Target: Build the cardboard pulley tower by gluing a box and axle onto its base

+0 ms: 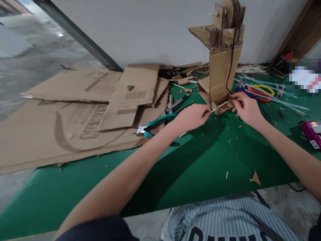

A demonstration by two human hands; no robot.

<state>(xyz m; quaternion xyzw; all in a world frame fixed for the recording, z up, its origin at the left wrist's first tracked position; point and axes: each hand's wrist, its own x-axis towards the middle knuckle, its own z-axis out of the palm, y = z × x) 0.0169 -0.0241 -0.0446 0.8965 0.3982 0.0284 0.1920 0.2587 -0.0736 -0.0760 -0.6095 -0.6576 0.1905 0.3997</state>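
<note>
A tall cardboard structure [223, 72] stands on the green table, with a cardboard wheel [229, 13] mounted at its top. A thin wooden stick [222, 104] lies across the low open box at its base. The fingers of my left hand [194, 117] are pinched on the stick's left end. At its right end, my right hand [245, 107] has its fingers closed beside the box; what they hold is too small to make out. A black cord [232, 63] hangs from the wheel down to my right hand.
Cardboard sheets [82, 113] cover the table's left side. Teal-handled pliers [150, 128] lie beside my left forearm. Clear glue sticks [288, 102] and yellow-and-red-handled tools [265, 92] are at the right, with a purple device [312, 134] at the edge. Scraps lie behind the structure.
</note>
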